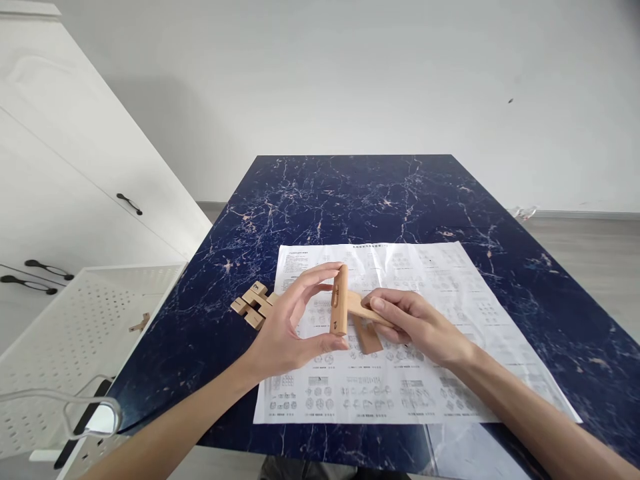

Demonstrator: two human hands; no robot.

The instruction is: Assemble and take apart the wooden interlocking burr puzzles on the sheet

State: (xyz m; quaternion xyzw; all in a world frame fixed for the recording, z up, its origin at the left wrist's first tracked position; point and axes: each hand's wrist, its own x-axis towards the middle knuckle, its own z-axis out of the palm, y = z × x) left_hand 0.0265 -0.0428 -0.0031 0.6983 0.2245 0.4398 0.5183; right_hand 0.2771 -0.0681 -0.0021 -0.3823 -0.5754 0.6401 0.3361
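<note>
My left hand grips a flat wooden puzzle piece by its two ends, thumb below and fingers above. The piece stands upright, marked with a 2, and has a slot in its middle. Closed around another flat wooden piece is my right hand; that piece's far end meets the slotted one, but I cannot tell how deep it goes. Below them a third wooden piece shows over the printed sheet, partly hidden. Left of my left hand sits a cluster of interlocked wooden blocks bearing numbers.
The sheet with small diagrams lies on a dark blue marble-patterned table. At the left stand a white perforated rack with a small wooden piece on it and a white cabinet. A pale wall rises behind the table.
</note>
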